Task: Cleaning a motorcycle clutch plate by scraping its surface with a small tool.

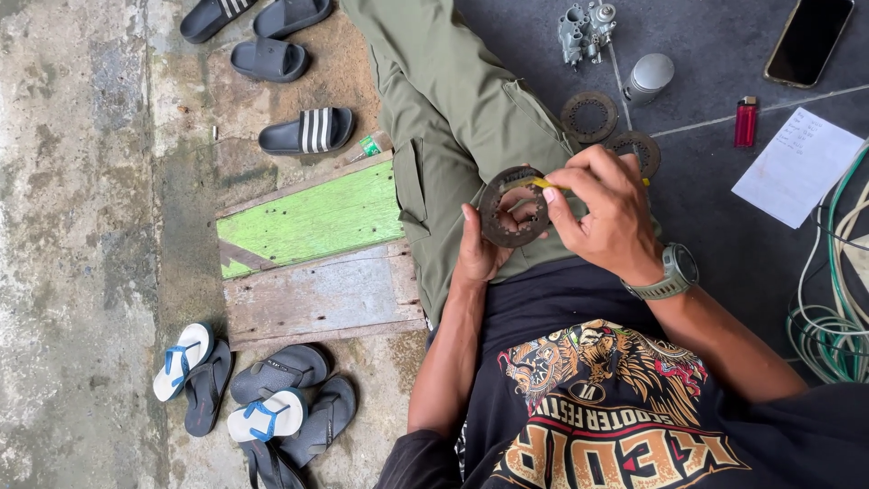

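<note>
Resting on left hand (480, 249): toothed ring (512, 208)

The disc (512, 206) looks like dull, rough metal; the trousers (453, 118) are matt cloth. Worn wooden boards (317, 263) carry flaking green paint, the floor (81, 226) is rough concrete, and the phone (808, 39) is glossy.

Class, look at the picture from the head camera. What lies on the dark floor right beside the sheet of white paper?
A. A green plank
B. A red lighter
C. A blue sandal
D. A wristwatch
B: the red lighter lies on the dark floor just left of the white paper; the sandals and the green plank are far off on the other side, and the watch is on a wrist.
</note>
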